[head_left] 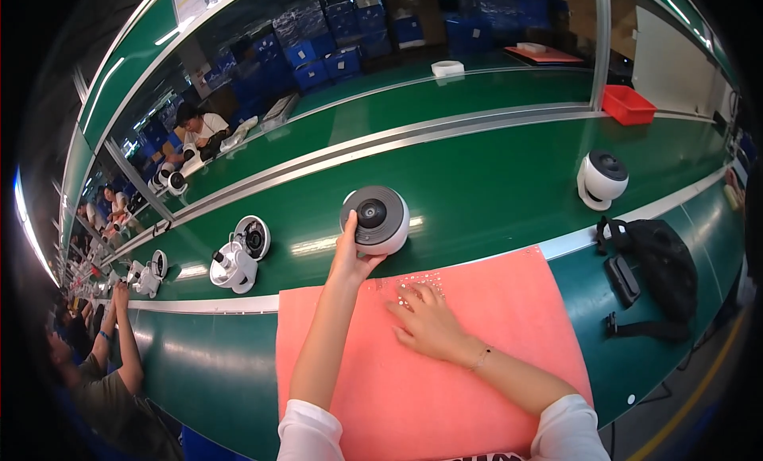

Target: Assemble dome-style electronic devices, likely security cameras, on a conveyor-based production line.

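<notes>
My left hand (354, 254) is closed around the near side of a round white security camera (389, 245), its thumb on the dark grey face beside the central lens. The camera is at the green conveyor belt's near side, just beyond the pink foam mat (477, 366). Whether it rests on the belt or is lifted, I cannot tell. At the mat's far edge lies a patch of small shiny pieces (430, 280), too small to name surely. My right hand (429, 322) reaches over these pieces with its fingers spread, and its fingertips partly cover them.
Another white camera (602, 180) stands farther right on the belt (485, 175). Opened camera housings (234, 266) stand to the left. A black bag (664, 262) lies on the right worktop. A red bin (628, 105) sits at the back right. A co-worker's arm (125, 342) reaches in at left.
</notes>
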